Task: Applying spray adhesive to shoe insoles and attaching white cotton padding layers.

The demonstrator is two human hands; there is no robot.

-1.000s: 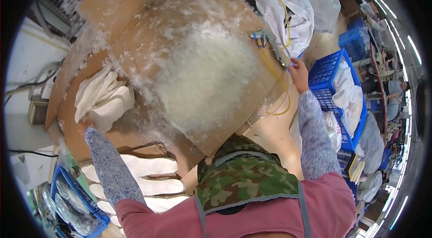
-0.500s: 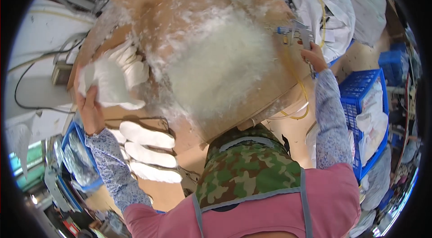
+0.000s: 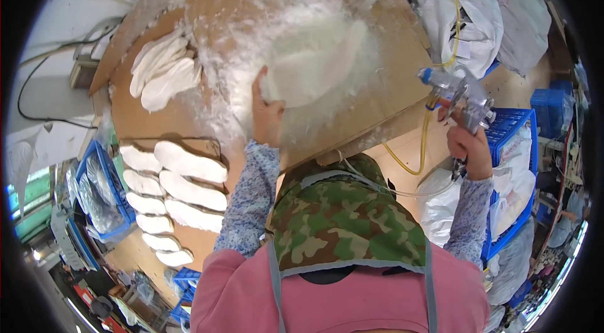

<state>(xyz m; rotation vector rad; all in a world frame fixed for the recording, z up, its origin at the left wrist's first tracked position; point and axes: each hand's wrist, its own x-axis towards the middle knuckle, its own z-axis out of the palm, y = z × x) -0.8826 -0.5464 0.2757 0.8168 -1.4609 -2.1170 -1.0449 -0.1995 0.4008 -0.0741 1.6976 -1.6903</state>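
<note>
My left hand is at the near-left edge of a thin, pale white sheet over the fibre-dusted cardboard. Its thumb and fingers grip that edge, partly hidden by the sheet. The sheet's outline blurs into the white beneath it. Off to the right, my right hand is wrapped round the handle of a silver spray gun with a blue fitting, its nozzle end raised beside the board. A yellow hose hangs below the gun.
White insoles lie heaped on the board's left. Several more insoles are laid in rows nearer me. Blue crates stand left and right. White sacks fill the far right.
My left hand has swung right with the white sheet, from above the heaped insoles to the middle of the board. My right hand has drawn the spray gun nearer and turned it.
</note>
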